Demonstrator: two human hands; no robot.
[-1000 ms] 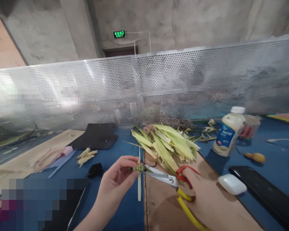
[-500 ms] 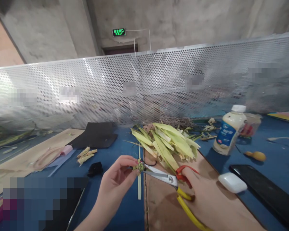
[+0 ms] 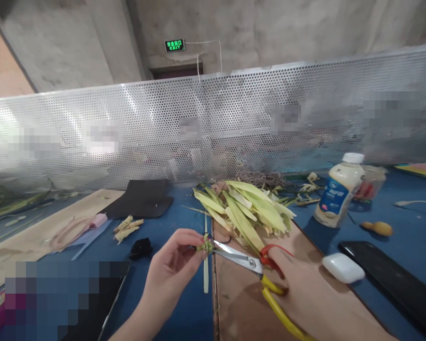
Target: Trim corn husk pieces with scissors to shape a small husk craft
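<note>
Between the thumb and fingers of my left hand (image 3: 177, 260) is a small green woven piece (image 3: 205, 244), knobbly, with short strip ends sticking out. My right hand (image 3: 298, 279) grips a pair of scissors (image 3: 246, 260) with red and yellow wrapped handles. The blade tips lie right at the right side of the woven piece; whether they touch it I cannot tell. A narrow pale strip (image 3: 206, 277) lies on the blue table below the left fingertips. Behind my hands is a heap of pale green husk leaves (image 3: 252, 208) on a brown board (image 3: 241, 308).
To the right stand a drink bottle (image 3: 337, 194), a white earphone case (image 3: 343, 268), a black phone (image 3: 390, 279) and a small gourd (image 3: 378, 228). Leftward lie husk scraps (image 3: 128, 228), a black lump (image 3: 140, 248) and a black sheet (image 3: 138, 199). A perforated metal screen (image 3: 234, 118) runs behind the table.
The scissor blades have come closer together at the woven piece. Both hands stay in nearly the same place.
</note>
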